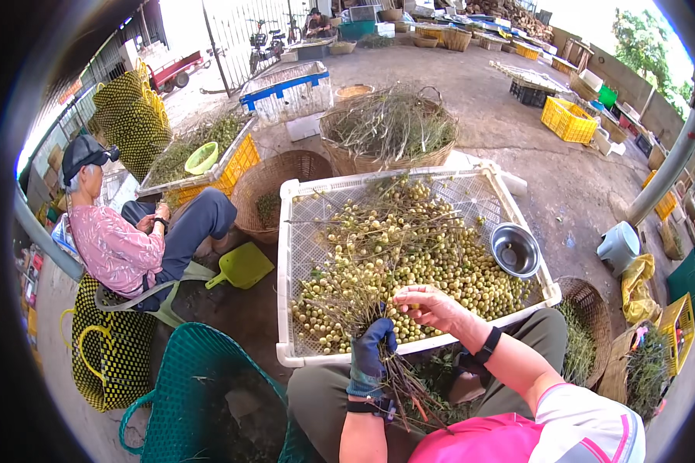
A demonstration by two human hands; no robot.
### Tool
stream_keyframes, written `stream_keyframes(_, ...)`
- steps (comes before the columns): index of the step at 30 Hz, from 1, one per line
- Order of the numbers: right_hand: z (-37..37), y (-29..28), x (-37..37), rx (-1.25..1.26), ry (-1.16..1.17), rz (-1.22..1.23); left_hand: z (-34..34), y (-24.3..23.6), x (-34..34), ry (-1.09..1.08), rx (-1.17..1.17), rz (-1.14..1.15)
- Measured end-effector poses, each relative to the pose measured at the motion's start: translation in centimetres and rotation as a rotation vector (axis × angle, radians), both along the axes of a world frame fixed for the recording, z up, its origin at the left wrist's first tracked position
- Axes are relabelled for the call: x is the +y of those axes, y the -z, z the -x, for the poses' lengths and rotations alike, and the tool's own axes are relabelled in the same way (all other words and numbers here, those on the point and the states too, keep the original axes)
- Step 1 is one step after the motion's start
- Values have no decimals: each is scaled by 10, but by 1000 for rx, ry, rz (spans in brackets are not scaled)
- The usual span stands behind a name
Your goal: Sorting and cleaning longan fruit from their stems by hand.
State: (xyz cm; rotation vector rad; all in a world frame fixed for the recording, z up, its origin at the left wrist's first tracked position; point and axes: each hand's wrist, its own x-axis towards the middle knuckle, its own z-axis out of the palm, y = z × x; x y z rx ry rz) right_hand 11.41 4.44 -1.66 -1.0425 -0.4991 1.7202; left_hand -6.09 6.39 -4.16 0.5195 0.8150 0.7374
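A blue work glove covers my left hand (373, 351), which is wrapped round a bundle of thin dry twigs (413, 390). Small round yellow-green fruits cling to the bundle's upper end. Just right of that end is my bare right hand (439, 310), its thumb and fingertips pinched together; what lies between them is too small to make out. Beneath both hands, a white mesh tray (286, 266) bears a heap of loose round fruits (432, 266) with twigs among them. A shiny metal bowl (515, 251) rests at the tray's right side.
Behind the tray stands a wicker basket piled with twigs (394, 127). At left a person (120, 231) sits near a yellow-green dustpan (243, 266). A teal woven basket (174, 386) is at my lower left. Another wicker basket (587, 297) holds greenery at right.
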Motion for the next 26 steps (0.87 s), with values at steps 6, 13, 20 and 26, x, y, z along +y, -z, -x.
stream_keyframes(6, 9, 0, 1, -208, -9, 4, -2, 9, 0, -22, 58, -181)
stream_keyframes(13, 9, 1, 0, -885, -29, -246, -7, 9, 0, -51, 103, -258)
stream_keyframes(20, 3, -10, -1, -940, -111, -166, -5, -1, -2, -43, 95, -210)
stream_keyframes(26, 7, 9, 7, -387, -148, 55, -8, -4, -2, -48, 90, -225)
